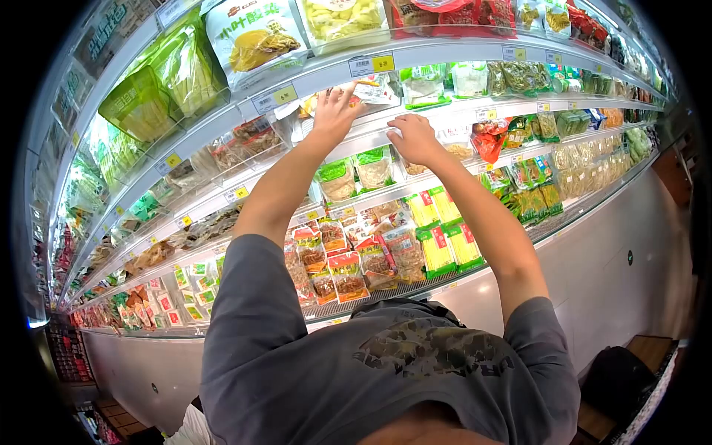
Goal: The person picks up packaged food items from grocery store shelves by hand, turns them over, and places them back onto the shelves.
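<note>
Long white shelves (456, 111) in a brightly lit store bear rows of glossy plastic packs (348, 276). On a middle tier lies a shiny, crinkled white plastic packet (382, 94), just beside the left hand (335, 115), whose fingers are spread; whether they grip anything I cannot tell. The right hand (417, 139), fingers bent, is at the smooth shelf front, its hold unclear.

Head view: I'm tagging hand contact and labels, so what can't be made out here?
In the head view:
Left hand: its palm side is hidden by the back of the hand, so any grip is unclear.
Right hand: its palm is hidden by the hand itself.
White packet at upper left: its top is cut off by the picture's edge.
Distant price tag: its print is too small.
</note>
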`<state>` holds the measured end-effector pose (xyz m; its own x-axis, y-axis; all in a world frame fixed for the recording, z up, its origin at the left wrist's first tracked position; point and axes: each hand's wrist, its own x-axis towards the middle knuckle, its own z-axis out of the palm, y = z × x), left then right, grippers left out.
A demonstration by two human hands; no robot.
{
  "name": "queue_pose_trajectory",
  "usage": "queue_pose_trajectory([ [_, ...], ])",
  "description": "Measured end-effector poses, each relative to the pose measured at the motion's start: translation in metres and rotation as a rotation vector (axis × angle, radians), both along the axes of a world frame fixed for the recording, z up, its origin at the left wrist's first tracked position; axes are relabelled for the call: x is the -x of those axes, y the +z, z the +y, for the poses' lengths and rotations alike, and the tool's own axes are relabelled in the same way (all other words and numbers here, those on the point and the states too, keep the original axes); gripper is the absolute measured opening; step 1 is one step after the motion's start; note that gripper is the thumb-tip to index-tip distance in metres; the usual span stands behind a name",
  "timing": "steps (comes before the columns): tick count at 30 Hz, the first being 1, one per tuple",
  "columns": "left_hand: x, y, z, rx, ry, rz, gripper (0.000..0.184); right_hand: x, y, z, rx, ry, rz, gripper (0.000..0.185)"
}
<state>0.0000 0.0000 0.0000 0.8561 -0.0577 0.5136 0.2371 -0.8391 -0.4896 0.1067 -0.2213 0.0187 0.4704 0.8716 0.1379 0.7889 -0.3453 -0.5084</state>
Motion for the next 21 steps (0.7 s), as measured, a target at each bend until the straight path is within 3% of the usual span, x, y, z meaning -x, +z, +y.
queue_pose_trajectory([
  [2,-0.009,0.007,-0.018,0.104,0.075,0.023,0.032,-0.008,0.005,0.006,0.035,-0.029,-0.321,0.042],
  [3,0.013,0.01,-0.017,0.241,0.022,0.023,0.031,0.01,-0.006,0.025,0.053,-0.026,-0.295,0.042],
  [5,0.004,0.002,-0.019,0.259,0.017,-0.039,0.031,-0.004,-0.017,0.043,0.07,0.074,-0.342,0.042],
  [11,-0.012,-0.007,0.004,0.146,-0.064,-0.196,0.02,-0.001,-0.012,0.079,0.022,-0.001,-0.608,0.046],
  [16,0.003,-0.001,0.005,0.182,-0.161,-0.311,0.012,0.024,-0.041,0.096,-0.052,-0.036,-0.57,0.045],
  [21,-0.004,-0.004,-0.001,0.407,-0.023,-0.109,0.011,0.01,-0.025,0.098,0.077,-0.012,-0.486,0.039],
])
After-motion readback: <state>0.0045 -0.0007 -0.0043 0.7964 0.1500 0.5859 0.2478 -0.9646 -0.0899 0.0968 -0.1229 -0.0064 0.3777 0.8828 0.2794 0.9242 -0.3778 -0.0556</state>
